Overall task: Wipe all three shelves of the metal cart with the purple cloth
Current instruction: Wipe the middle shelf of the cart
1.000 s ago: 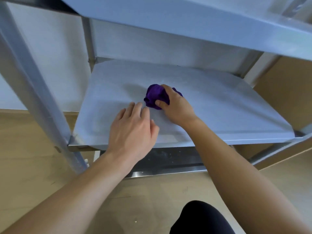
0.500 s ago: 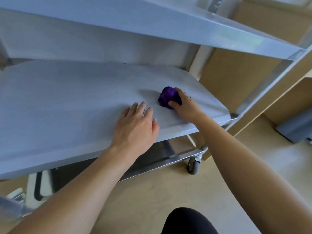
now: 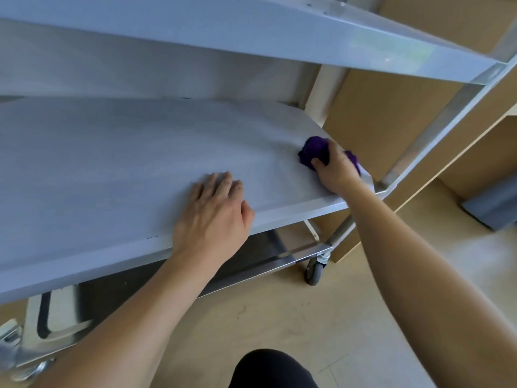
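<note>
Right hand: the right hand (image 3: 337, 170) has its fingers curled over a bunched purple cloth (image 3: 314, 152), thumb tucked against the near side; it grips the cloth and presses it onto the shelf.
Left hand: the left hand (image 3: 215, 211) lies flat with straight fingers close together, palm resting on the middle shelf (image 3: 112, 163) near its front edge; it holds nothing and seems to brace the cart.
Cloth position: at the right end of the middle shelf, near the front right corner; a small fold shows past the hand, at the shelf's side edge.
Cloth look: deep purple, soft, crumpled into a tight wad, mostly covered by the fingers.
Step in hand: wiping the middle shelf, with the stroke at its right limit.
Next move: likely a sweep back to the left, pressure even, the wad kept from slipping off the side edge; the braced hand would have to lift or shift to let the cloth pass.
Progress: I cannot tell whether the top shelf (image 3: 251, 32) is done; the bottom shelf (image 3: 251, 256) probably waits.
Shelf look: dull brushed grey metal, bare, with no marks I can make out.
Around: a corner post (image 3: 447, 113), a caster wheel (image 3: 314, 271) on a pale floor (image 3: 349, 317).
</note>
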Demonstrator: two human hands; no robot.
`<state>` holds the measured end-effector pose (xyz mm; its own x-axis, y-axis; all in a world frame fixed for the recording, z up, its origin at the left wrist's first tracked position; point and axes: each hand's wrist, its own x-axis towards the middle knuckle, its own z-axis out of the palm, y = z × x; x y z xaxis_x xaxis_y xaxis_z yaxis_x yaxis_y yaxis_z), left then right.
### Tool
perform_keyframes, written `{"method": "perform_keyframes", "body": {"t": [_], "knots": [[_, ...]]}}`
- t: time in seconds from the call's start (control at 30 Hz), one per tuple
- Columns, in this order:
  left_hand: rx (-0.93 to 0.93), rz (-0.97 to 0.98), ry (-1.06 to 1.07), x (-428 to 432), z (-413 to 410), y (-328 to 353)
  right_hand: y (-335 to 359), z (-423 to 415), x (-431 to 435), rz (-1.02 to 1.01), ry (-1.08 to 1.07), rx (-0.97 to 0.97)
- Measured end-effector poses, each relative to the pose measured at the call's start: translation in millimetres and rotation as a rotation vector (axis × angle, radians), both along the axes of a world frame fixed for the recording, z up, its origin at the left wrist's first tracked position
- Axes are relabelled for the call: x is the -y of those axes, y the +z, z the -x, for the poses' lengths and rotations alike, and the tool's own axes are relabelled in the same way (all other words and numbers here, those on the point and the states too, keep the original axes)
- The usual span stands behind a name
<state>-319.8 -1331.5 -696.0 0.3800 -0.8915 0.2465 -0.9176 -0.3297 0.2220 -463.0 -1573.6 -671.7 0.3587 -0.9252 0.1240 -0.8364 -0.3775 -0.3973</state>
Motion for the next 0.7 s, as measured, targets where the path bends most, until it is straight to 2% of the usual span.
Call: {"method": "perform_keyframes", "body": {"t": [0.13,0.23,0.33,0.47,0.53,0.63,0.7], "knots": [[-0.015,0.029,0.000,-0.5,1.4,3.7,-12.0,-72.9,-55.0,0.078,0.298,0.048],[-0.023,0.040,-0.003,-0.1,2.2,4.6,-13.4,-87.9,-62.8,0.054,0.377,0.076],[-0.015,0.035,-0.002,-0.1,1.4,3.8,-12.4,-58.7,-32.5,0.040,0.314,0.039],[0.018,0.012,-0.002,4.0,2.8,4.0,-0.9,-9.2,33.1,-0.011,-0.003,0.040],[0.027,0.010,-0.001,4.4,4.3,2.8,1.9,-7.6,48.8,-0.032,-0.066,0.018],[0.032,0.011,0.008,3.7,7.5,2.7,1.3,-46.1,29.6,0.012,-0.015,0.006],[0.024,0.012,0.013,3.4,7.8,2.9,-2.9,-90.2,-4.9,0.064,0.171,0.025]]}}
